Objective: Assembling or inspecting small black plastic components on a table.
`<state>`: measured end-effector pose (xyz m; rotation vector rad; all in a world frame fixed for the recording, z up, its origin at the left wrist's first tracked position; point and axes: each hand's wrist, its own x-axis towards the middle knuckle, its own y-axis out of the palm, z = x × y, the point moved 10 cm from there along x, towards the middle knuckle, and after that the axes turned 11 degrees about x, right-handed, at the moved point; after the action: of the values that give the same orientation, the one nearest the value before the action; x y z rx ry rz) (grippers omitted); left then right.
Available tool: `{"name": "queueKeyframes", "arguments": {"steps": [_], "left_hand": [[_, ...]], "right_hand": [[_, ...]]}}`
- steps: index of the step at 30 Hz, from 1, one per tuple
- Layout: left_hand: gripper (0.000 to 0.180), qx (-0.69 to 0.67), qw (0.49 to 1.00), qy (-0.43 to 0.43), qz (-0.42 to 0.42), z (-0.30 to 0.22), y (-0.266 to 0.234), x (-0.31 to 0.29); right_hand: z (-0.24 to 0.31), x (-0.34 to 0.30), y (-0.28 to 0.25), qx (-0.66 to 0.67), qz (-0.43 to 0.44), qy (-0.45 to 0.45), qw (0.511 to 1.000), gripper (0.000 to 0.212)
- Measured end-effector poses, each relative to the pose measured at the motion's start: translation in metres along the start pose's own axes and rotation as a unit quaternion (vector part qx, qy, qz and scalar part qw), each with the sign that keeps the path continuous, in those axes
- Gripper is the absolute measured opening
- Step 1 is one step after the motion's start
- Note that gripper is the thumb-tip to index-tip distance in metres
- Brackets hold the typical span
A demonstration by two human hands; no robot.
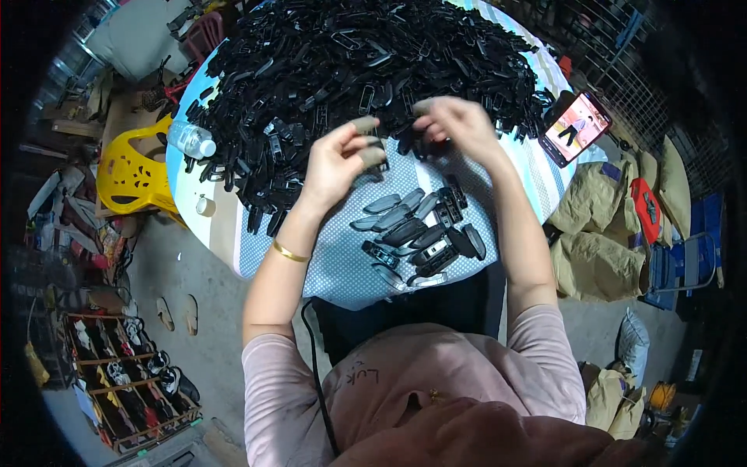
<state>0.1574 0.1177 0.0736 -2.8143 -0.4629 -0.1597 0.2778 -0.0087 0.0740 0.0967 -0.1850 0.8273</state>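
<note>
Handling small dark pieces by fingertip looks like the current step. From my remote view, the left hand [336, 167] is partly closed, thumb and fingers around a dark piece [383, 166]. The right hand [465, 134] is curled beside the near edge of the black pile [366, 62]; I cannot tell whether it grips anything. A loose group [426, 233] lies nearer the body on the counter [334, 274]. Technique, my judgement: pinch lightly, lift clear of neighbours, set down without nudging the group. Unclear: motion blur on the right fingertips; the left-held piece mostly covered; pile's far edge dim.
</note>
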Motion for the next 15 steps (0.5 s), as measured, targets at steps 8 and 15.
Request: {"name": "queueKeyframes", "arguments": {"steps": [8, 15], "left_hand": [[0.019, 0.292, 0.927, 0.156, 0.174, 0.006, 0.064, -0.007], [0.044, 0.463, 0.871, 0.162, -0.029, 0.004, 0.064, 0.030]], "right_hand": [[-0.003, -0.007, -0.008, -0.398, 0.095, -0.062, 0.910, 0.025], [-0.014, -0.004, 0.028, -0.480, 0.000, -0.127, 0.868, 0.022]]}}
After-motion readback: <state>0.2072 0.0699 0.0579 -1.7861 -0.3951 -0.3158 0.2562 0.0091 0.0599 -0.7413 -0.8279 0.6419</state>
